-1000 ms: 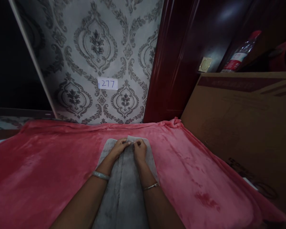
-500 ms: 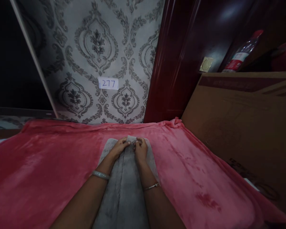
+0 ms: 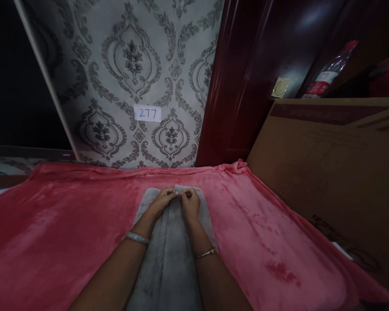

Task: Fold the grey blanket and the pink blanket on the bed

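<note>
A long piece of grey plush cloth (image 3: 175,255) lies lengthwise before me, with a seam-like line running down its middle. At its far end, my left hand (image 3: 164,201) pinches the cloth's raised edge between thumb and fingers. Right beside it, my right hand (image 3: 190,204) is closed, thumb and forefinger pressed together close to the left thumb. Whatever small thing lies between those right fingertips is too small to make out. Both forearms rest over the cloth, with a bangle on each wrist.
Under the cloth spreads a pink plush blanket (image 3: 84,233). A big cardboard box (image 3: 327,172) stands at the right, with a red-capped plastic bottle (image 3: 326,80) behind its top edge. Patterned wallpaper with a "277" paper label (image 3: 147,113) is ahead; a dark screen (image 3: 22,86) is at left.
My right fingertips have shifted slightly left, closer to the left thumb. The left hand and the cloth have hardly moved.
</note>
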Tool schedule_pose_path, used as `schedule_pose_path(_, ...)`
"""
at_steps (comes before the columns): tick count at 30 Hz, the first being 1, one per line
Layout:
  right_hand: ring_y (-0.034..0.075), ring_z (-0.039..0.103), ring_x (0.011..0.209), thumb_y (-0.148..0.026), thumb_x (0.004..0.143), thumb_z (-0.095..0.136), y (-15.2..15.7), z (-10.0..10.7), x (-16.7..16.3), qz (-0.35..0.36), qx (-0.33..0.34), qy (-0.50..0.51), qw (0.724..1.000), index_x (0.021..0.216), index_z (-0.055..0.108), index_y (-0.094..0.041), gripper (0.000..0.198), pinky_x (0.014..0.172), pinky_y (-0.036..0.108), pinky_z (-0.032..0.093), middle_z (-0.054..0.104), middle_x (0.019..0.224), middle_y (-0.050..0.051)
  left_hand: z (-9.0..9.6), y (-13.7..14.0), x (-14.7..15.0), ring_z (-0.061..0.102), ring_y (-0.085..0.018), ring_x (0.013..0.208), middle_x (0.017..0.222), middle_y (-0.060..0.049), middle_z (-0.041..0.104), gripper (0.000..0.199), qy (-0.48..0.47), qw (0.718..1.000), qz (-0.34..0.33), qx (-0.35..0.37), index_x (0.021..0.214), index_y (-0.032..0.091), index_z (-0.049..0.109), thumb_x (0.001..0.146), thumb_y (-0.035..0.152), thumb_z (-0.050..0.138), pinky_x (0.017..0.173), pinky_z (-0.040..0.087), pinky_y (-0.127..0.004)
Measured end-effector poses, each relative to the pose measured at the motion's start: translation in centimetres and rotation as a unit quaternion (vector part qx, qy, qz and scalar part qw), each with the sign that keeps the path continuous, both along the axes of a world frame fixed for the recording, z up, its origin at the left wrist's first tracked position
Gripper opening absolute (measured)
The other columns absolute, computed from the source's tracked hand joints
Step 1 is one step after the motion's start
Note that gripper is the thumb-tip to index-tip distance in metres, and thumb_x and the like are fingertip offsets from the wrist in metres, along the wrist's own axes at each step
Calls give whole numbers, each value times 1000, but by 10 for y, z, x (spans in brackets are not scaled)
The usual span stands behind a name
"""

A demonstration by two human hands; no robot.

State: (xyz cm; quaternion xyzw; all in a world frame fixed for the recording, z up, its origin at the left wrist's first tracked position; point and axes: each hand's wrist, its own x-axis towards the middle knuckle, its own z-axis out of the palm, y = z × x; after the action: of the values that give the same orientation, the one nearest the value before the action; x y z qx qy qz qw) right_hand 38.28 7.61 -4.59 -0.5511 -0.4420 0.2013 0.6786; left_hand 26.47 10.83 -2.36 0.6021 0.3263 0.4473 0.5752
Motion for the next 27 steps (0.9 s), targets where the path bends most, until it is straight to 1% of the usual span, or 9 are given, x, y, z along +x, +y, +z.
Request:
schedule_pose_path(3,15,51,58,-35,70,51,2,-3,1,-11,-6,2,1000,68,56,-22,13,59,26,40,59,62,-3,-2,1,1,60,-19,77,79,-5,72,38,-6,1000,7,-5,81,15,76,60,47,80,73,44,-29)
schedule_pose_path(7,16,52,58,-34,69,51,3,-5,1,-24,-10,-6,1000,66,56,-22,13,58,26,39,60,60,-2,-2,1,1,59,-18,72,75,-5,71,38,-15,1000,9,-14,76,14,75,58,47,80,70,43,-28)
schedule_pose_path(13,17,54,60,-33,65,52,3,-5,3,-14,-20,22,999,64,57,-22,12,59,26,40,60,60,-2,-2,0,0,57,-16,67,71,-4,68,34,-19,999,16,-29,73,14,73,59,44,79,63,40,-26)
schedule_pose_path(19,16,54,59,-34,65,53,5,-7,3,-15,-23,35,999,63,58,-22,13,58,25,40,60,59,-2,-3,2,1,55,-15,63,69,-2,66,34,-26,999,26,-32,70,15,70,57,45,80,62,40,-26)
schedule_pose_path(27,15,53,55,-34,66,54,5,-8,5,-16,-20,56,998,64,60,-21,15,55,25,40,60,57,-3,-7,4,1,57,-16,63,66,-3,66,35,-13,999,31,-32,71,14,71,60,46,79,60,41,-27)
